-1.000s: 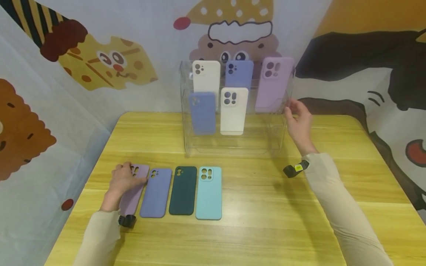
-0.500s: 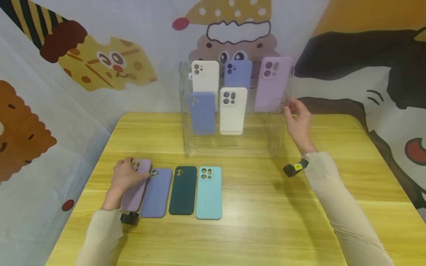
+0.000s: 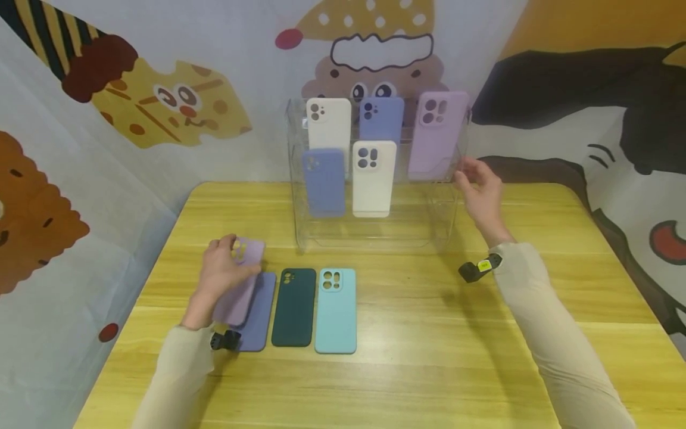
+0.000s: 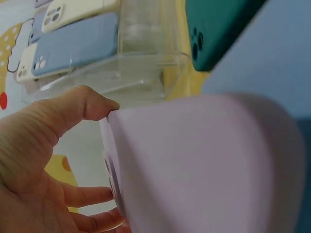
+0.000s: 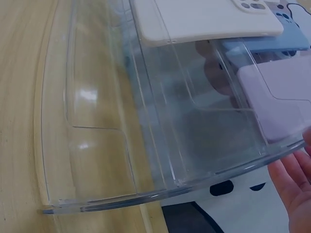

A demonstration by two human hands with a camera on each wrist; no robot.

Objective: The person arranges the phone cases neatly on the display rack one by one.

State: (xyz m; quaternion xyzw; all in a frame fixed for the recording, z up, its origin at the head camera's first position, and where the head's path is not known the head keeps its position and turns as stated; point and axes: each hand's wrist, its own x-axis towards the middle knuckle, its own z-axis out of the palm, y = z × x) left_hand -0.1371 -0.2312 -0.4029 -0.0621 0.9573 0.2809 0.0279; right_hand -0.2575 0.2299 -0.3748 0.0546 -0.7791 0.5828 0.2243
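Note:
My left hand point(image 3: 221, 273) grips a lilac phone case point(image 3: 239, 301) between thumb and fingers. The case is tilted and lifted, overlapping the periwinkle phone case point(image 3: 260, 319) on the table. In the left wrist view the thumb presses one edge of the lilac case point(image 4: 194, 160) and the fingers lie at its camera side. My right hand point(image 3: 482, 193) holds the right side panel of a clear display rack point(image 3: 375, 241). In the right wrist view its fingertips point(image 5: 291, 170) curl at the panel's edge, with the hand partly out of frame.
A dark green case point(image 3: 294, 307) and a turquoise case point(image 3: 336, 313) lie flat on the wooden table point(image 3: 407, 369). The rack's upper tier bears white, blue and lilac point(image 3: 436, 137) cases. Its lower tier bears a blue point(image 3: 324, 185) and a white case point(image 3: 374, 182). A printed cloth hangs behind.
My left hand has lifted the lilac case from the row's left end and carried it right and away from me, over the periwinkle one. The right hand stays at the rack.

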